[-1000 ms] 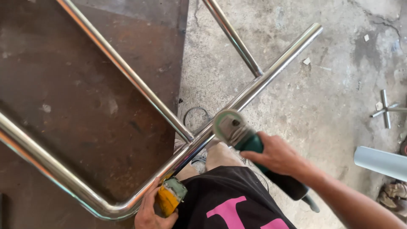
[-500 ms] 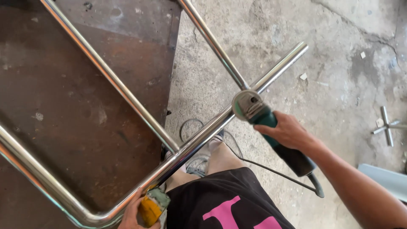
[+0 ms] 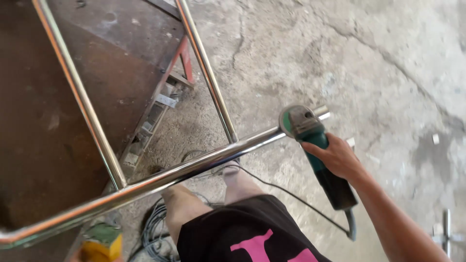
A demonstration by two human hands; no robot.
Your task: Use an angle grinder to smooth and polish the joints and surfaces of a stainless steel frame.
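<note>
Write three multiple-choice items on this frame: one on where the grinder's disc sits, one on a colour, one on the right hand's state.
1. The angle grinder has its disc:
A. near the steel tube's free end
B. on the floor
C. on the rusty plate

2. The grinder body is:
A. red
B. green
C. white

3. The right hand is:
A. empty
B. flat on the floor
C. wrapped round the grinder

Key: 1 A, the disc meets the tube by its end; 2 B, green casing shows above the hand; 3 C, fingers close round the body.
</note>
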